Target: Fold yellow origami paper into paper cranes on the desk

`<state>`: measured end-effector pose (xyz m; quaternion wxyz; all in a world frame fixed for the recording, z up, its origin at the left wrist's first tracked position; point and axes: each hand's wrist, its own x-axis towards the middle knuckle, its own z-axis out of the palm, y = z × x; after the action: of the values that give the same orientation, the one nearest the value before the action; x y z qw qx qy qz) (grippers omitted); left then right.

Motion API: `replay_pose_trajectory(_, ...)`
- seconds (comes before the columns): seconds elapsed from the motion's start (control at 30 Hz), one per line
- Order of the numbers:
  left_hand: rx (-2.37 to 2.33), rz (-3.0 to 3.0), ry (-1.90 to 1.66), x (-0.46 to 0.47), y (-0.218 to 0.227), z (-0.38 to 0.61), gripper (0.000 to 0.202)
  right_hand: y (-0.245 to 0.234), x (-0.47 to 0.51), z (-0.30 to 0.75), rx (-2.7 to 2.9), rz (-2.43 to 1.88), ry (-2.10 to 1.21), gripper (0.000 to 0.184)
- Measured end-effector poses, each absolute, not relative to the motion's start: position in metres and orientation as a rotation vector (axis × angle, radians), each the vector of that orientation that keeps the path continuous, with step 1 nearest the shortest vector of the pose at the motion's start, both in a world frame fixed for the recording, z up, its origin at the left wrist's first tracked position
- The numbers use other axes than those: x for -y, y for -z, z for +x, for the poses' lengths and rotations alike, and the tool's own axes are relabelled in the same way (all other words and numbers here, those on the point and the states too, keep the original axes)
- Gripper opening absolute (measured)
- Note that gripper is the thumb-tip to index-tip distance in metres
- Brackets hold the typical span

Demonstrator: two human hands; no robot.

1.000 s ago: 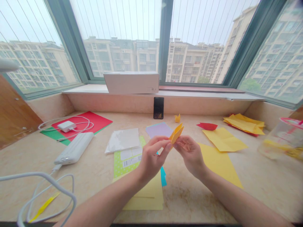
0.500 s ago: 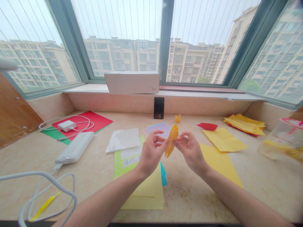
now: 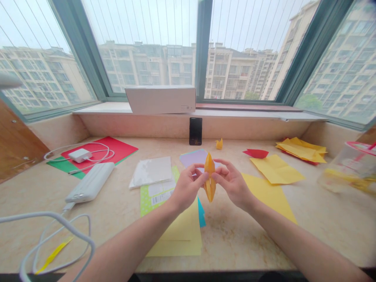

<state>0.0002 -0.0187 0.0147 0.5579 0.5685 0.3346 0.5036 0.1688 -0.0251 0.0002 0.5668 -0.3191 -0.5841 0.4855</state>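
A folded yellow-orange paper piece (image 3: 209, 188), narrow and pointed at both ends, is held upright above the counter. My left hand (image 3: 189, 184) pinches its left side between thumb and fingers. My right hand (image 3: 230, 183) grips its right side the same way, with both thumbs meeting near its middle. Behind it stands a small folded yellow paper figure (image 3: 219, 144). A folded red paper piece (image 3: 255, 153) lies farther right, close to a creased yellow sheet (image 3: 277, 169).
A black phone (image 3: 195, 131) leans on the back ledge under a white box (image 3: 161, 100). Left lie a power bank (image 3: 90, 183), a charger (image 3: 80, 155) and white cables. Pale yellow sheets (image 3: 176, 248) lie below my left arm. A clear plastic cup (image 3: 349, 168) is at right.
The folded paper has turned to face me more squarely, its long edge now upright. My right hand has moved slightly left, and the view has shifted a little.
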Motion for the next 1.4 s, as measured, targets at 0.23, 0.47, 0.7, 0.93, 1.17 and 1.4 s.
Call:
replay_pose_trajectory(0.23,-0.66,1.331,-1.194,0.0197,-0.0158,0.0011,0.041,-0.0031,0.0242,0.1689,1.316,-0.74,-1.163,0.039)
replay_pose_trajectory(0.47,-0.619,1.388,-1.184,0.0176,-0.0128,0.0008,0.031,-0.0064,0.0267,0.1679,1.316,-0.74,-1.132,0.023)
replay_pose_trajectory(0.7,-0.621,1.377,-1.213,0.0212,-0.0179,-0.0001,0.034,-0.0086,0.0286,0.1686,1.291,-0.707,-1.187,0.021)
replay_pose_trajectory(0.93,-0.699,1.378,-1.204,0.0219,-0.0213,0.0001,0.033,-0.004,0.0276,0.1723,1.309,-0.779,-1.186,0.023)
replay_pose_trajectory(1.17,-0.765,1.42,-1.299,0.0208,-0.0151,0.0006,0.02,-0.0057,0.0299,0.1662,1.31,-0.792,-1.144,0.021)
replay_pose_trajectory(1.4,-0.692,1.496,-1.295,0.0178,-0.0149,-0.003,0.017,-0.0046,0.0272,0.1702,1.336,-0.746,-1.079,0.01)
